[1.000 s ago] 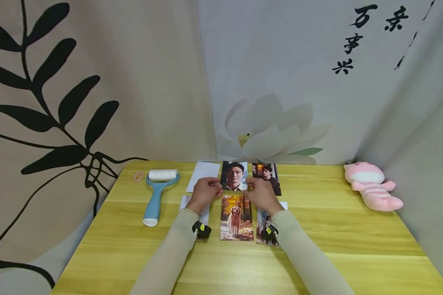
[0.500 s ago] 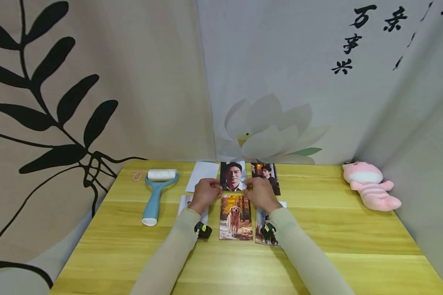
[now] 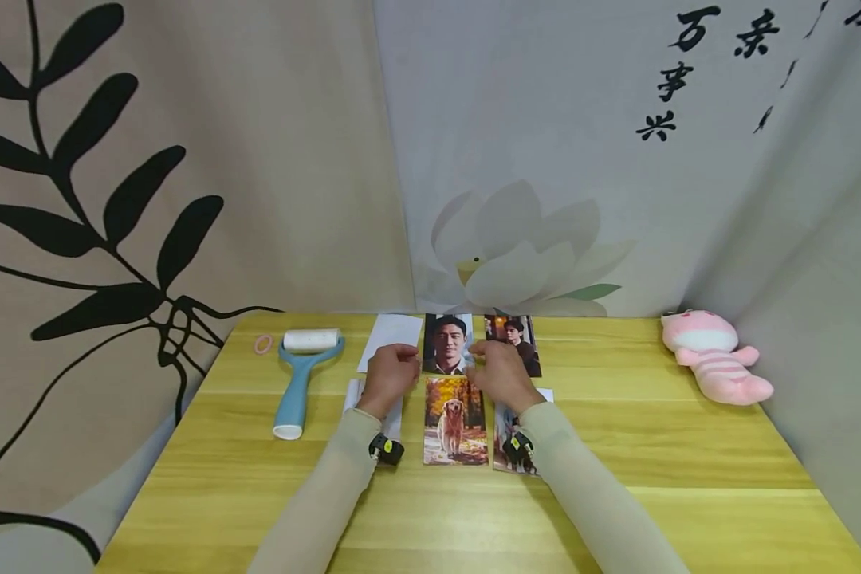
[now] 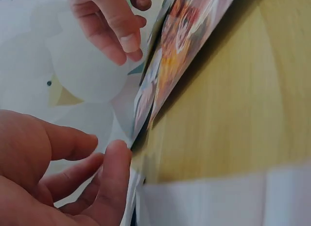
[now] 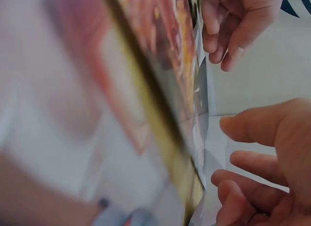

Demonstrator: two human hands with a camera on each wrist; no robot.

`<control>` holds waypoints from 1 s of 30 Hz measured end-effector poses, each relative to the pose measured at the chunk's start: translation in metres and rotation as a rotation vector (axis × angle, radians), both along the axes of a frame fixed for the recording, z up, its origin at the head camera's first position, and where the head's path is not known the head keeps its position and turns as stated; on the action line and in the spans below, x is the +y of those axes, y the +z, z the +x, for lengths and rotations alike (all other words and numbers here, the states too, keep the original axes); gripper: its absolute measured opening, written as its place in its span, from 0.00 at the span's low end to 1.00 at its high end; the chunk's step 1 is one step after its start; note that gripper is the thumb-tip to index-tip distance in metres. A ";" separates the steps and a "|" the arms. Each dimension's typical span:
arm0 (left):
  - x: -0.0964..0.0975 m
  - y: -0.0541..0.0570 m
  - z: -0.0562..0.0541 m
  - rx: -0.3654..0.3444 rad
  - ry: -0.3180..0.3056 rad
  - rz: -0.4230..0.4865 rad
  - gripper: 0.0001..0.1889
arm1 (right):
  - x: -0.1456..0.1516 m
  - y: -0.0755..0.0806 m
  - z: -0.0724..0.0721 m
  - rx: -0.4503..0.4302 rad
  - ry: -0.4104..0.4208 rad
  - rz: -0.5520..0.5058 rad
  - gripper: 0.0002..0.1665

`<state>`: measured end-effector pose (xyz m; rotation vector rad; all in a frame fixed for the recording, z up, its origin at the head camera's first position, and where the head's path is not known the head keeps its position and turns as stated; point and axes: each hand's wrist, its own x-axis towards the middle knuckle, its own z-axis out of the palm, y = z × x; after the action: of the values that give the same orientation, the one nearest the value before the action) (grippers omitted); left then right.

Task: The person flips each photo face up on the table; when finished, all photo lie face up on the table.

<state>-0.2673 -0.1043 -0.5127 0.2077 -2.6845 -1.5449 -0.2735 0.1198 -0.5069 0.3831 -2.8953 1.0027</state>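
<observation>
In the head view, a portrait photo (image 3: 448, 344) of a dark-haired person lies in the back row, between my hands. My left hand (image 3: 391, 376) is at its left edge, over a blank white card (image 3: 395, 328) and a partly covered print (image 3: 392, 414). Thumb and fingers stand apart with nothing between them in the left wrist view. On the portrait's other side is my right hand (image 3: 504, 375), its fingers (image 5: 250, 124) loosely spread and holding nothing. Its wrist covers part of a group photo (image 3: 505, 438). A dog photo (image 3: 454, 421) lies in front of the portrait.
Another photo (image 3: 520, 344) lies at the back right of the rows. To the left are a blue-handled lint roller (image 3: 300, 383) and a small pink ring (image 3: 263, 344). A pink plush toy (image 3: 717, 359) lies at the wooden table's (image 3: 617, 518) right back corner, before the curtain.
My fingertips have come away from the portrait photo's sides, the left hand shifting slightly left. The photos keep their layout; the head view has shifted slightly.
</observation>
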 end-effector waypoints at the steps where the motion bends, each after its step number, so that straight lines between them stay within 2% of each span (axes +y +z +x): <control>1: -0.003 0.001 -0.001 0.014 0.002 -0.012 0.14 | -0.002 0.001 0.000 0.009 0.008 -0.001 0.25; 6: -0.017 0.005 -0.004 0.032 0.004 -0.015 0.15 | -0.010 0.007 -0.002 0.035 0.056 -0.030 0.25; 14: -0.046 0.009 -0.002 0.055 0.034 0.019 0.17 | -0.034 0.006 -0.007 0.012 0.136 -0.112 0.23; 23: -0.069 0.012 0.000 -0.021 0.057 0.029 0.21 | -0.074 0.010 -0.010 0.000 0.201 -0.189 0.25; 26: -0.073 0.012 0.000 -0.028 0.055 0.027 0.22 | -0.087 0.011 -0.009 -0.040 0.230 -0.188 0.28; 30: -0.076 0.011 0.000 -0.051 0.039 0.014 0.24 | -0.104 0.008 -0.010 -0.040 0.243 -0.103 0.30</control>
<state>-0.2675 -0.1798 -0.5013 0.3023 -2.6916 -1.5686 -0.2839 0.0162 -0.4992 0.7292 -2.8668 1.1993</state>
